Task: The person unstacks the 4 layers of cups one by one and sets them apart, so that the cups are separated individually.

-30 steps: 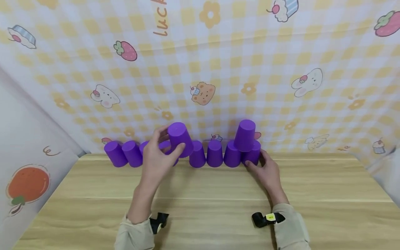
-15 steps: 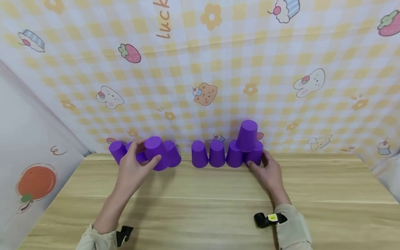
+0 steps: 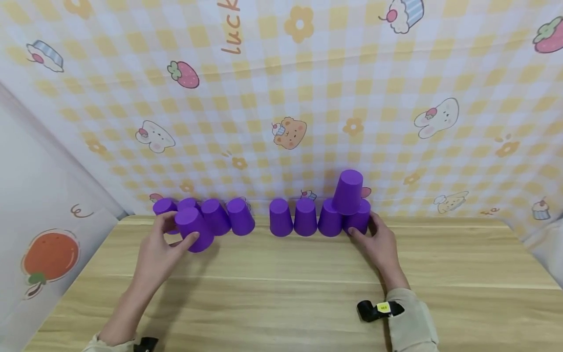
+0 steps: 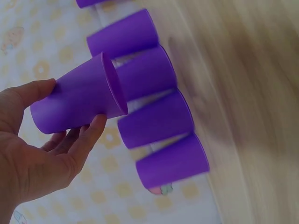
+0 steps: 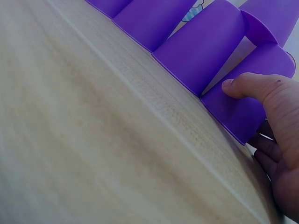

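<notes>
My left hand point(image 3: 154, 252) grips an upside-down purple cup point(image 3: 193, 232) between thumb and fingers, in front of the left group of cups. In the left wrist view this held cup point(image 4: 74, 98) stands out from the row behind it, its rim towards the table. At the right end of the row, my right hand point(image 3: 380, 244) holds the outermost purple cup point(image 3: 358, 222), thumb on its near side, as the right wrist view also shows. Another purple cup point(image 3: 349, 190) rests upside down across the tops of the two rightmost cups.
Several upside-down purple cups point(image 3: 240, 216) stand in a left group along the table's back edge, partly hidden by the left hand. A gap separates them from the right group point(image 3: 280, 217). Behind rises a checked cloth point(image 3: 246, 98); the wooden table point(image 3: 281, 303) lies in front.
My left hand has carried its cup leftward and down, from near the middle gap to the front of the left group. The right hand stays on the outermost cup.
</notes>
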The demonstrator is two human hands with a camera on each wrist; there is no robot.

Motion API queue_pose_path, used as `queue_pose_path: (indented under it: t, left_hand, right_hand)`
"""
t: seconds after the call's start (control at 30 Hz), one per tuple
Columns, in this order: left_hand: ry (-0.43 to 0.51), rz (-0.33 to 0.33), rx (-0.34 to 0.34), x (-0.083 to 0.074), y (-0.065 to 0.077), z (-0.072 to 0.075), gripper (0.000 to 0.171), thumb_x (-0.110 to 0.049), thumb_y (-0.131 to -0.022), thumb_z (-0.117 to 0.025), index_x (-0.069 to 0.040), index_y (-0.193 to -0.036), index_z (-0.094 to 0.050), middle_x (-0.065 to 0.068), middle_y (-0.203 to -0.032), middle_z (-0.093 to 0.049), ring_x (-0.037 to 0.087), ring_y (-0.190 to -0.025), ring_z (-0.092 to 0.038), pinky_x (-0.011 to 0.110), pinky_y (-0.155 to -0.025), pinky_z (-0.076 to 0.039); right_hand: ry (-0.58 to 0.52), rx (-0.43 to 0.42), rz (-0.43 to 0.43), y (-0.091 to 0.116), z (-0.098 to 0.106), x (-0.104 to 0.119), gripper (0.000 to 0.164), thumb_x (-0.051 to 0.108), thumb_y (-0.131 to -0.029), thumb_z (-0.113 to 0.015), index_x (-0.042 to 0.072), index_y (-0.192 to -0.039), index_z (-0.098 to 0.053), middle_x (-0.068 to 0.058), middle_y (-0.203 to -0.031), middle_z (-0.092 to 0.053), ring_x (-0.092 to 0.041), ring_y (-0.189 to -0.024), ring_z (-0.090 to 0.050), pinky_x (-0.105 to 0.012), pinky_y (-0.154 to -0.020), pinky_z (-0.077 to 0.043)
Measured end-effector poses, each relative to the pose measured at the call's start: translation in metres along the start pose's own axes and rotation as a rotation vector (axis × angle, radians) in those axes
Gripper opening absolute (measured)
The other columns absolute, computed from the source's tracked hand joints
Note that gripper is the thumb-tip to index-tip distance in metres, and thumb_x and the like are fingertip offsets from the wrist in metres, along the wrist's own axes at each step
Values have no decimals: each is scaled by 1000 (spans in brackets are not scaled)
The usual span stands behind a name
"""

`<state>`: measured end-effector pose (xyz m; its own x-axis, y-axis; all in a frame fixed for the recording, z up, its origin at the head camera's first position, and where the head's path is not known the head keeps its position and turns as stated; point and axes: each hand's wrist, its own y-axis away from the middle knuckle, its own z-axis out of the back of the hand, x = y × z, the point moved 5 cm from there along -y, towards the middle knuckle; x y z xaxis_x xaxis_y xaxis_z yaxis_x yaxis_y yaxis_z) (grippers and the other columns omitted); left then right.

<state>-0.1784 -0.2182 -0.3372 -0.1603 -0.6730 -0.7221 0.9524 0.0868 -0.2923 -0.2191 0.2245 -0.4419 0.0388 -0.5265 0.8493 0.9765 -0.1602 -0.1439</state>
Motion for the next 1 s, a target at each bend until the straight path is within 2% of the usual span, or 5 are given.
queue_pose_path:
  t: [0.2,0.6,0.7,0.9,1.0]
  left_hand:
    - [-42,-22,-68,13,0,13,58,-12,-81,-72,6,-126,-41,23,-108,-55,30,-99,-52,3,-64,-45]
    - [-135,50,-91,49,-5,20,58,-11,-81,-72,8,-125,-40,29,-107,-57,38,-99,-55,3,-63,-43]
    - [-167,67,-85,56,-7,19,59,-12,-80,-72,8,-125,-41,30,-107,-57,40,-99,-56,11,-65,-45]
    - [-163,74,-98,67,-10,20,58,-10,-80,-71,11,-124,-40,34,-106,-56,44,-99,-55,46,-78,-45]
    - [-150,79,-97,70,-12,20,58,-9,-80,-71,11,-124,-39,35,-107,-55,46,-100,-54,54,-83,-41]
  right_hand:
    - [1,2,-5,-1,0,-1,70,27,-83,-71,-4,-137,-38,-28,-135,-42,-40,-125,-40,-45,-104,-34]
    - [-5,-4,12,1,0,-4,70,28,-83,-71,-3,-137,-38,-27,-135,-43,-40,-124,-40,-47,-103,-34]
    - [-5,-5,12,1,0,-4,70,28,-83,-71,-4,-137,-38,-27,-134,-43,-41,-124,-40,-47,-103,-34]
    - [3,-4,10,0,0,-4,70,28,-83,-71,-3,-137,-38,-28,-134,-43,-40,-124,-40,-46,-103,-34]
    - [0,-1,3,-1,-1,-2,70,27,-83,-71,-3,-137,-38,-27,-134,-43,-40,-124,-40,-46,-103,-34]
